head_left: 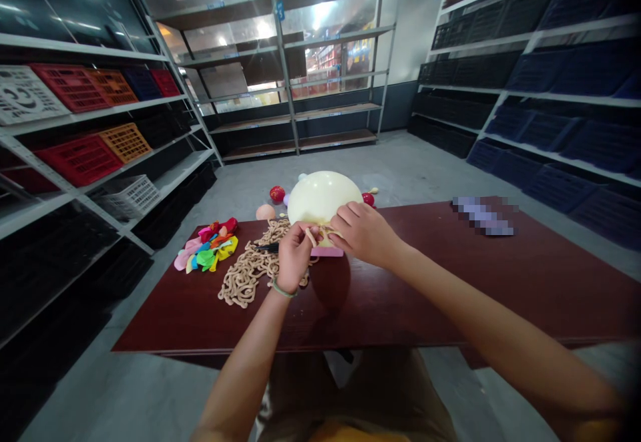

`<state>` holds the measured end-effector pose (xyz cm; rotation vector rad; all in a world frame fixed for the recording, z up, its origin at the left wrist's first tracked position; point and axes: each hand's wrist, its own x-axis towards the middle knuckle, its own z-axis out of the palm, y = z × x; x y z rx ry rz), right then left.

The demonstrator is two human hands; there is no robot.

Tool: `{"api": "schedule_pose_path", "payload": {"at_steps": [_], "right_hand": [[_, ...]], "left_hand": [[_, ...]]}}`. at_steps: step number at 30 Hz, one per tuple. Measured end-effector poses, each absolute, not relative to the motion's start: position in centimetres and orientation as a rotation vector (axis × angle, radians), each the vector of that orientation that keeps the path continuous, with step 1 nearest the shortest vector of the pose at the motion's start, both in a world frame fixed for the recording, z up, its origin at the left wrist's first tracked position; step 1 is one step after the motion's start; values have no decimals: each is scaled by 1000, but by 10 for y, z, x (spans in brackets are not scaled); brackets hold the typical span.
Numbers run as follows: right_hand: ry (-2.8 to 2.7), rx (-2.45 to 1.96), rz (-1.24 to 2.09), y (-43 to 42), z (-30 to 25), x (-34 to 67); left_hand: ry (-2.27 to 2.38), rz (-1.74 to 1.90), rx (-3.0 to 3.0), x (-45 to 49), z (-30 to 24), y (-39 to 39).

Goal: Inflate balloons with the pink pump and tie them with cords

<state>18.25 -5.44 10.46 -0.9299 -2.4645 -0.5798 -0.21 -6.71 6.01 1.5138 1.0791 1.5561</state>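
Note:
A large inflated pale yellow balloon [324, 195] stands at the table's far edge, just beyond my hands. My left hand [294, 254] is closed, pinching a beige cord [311, 236] between thumb and fingers. Close to it on the right, my right hand [364, 234] is closed too, its fingertips at the cord under the balloon; the fingers partly hide the balloon's neck. Below the hands shows the edge of a pink block or box [327, 252]. To the left lies a heap of beige cords [243, 280], with a black object [268, 248] on it, partly hidden by my left hand.
Several colourful uninflated balloons [207, 248] lie on the dark red table [425, 282] at left. A blurred purple item [483, 216] rests at right. Small balloons, one red [277, 193] and one peach [265, 212], sit beyond the table. Shelves with crates [80, 158] stand around.

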Motion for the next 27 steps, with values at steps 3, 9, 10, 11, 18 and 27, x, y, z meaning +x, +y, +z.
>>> {"api": "schedule_pose_path", "payload": {"at_steps": [3,9,10,11,18,27], "right_hand": [[-2513,-894,-606,-49,107,184],[-2591,-804,-711,-39,104,197],[-2587,-795,-721,-38,102,200],[-2579,-787,-719,-37,101,202],[-2289,-972,-407,-37,93,209],[-1135,-905,879,-4,47,194]], "left_hand": [[1078,1556,1539,-4,60,-66],[1241,1592,1591,-7,59,-63],[1258,1593,1591,-6,59,-63],[1271,1593,1591,-4,60,-63],[1095,1547,1561,2,69,-56],[881,1550,1468,7,31,-36]]}}
